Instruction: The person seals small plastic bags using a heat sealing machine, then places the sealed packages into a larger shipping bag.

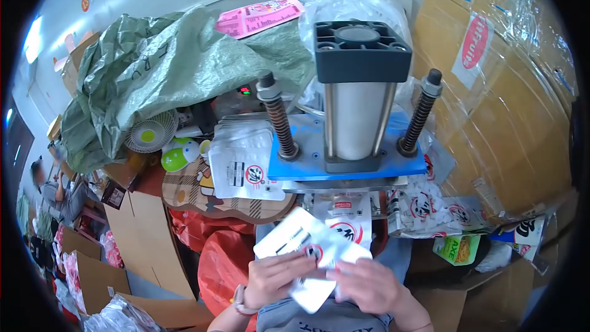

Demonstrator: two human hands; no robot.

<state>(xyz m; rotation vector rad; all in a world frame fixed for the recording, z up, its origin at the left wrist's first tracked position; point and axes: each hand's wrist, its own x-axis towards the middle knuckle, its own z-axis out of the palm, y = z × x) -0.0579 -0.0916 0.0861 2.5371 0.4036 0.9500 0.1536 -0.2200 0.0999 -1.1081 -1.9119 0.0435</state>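
Note:
Both of my hands hold a white plastic pouch with a red circular mark, low in the middle of the view. My left hand grips its lower left edge and my right hand grips its right side. The pouch is tilted, with another white piece showing beneath it. Just above stands a press machine with a blue plate, two springs on rods and a large silver cylinder. A stack of similar white pouches rests to the machine's left.
More printed pouches lie to the right under the press. A green woven sack covers things at back left. Wrapped cardboard boxes stand on the right. A small fan, red bags and open cartons crowd the left.

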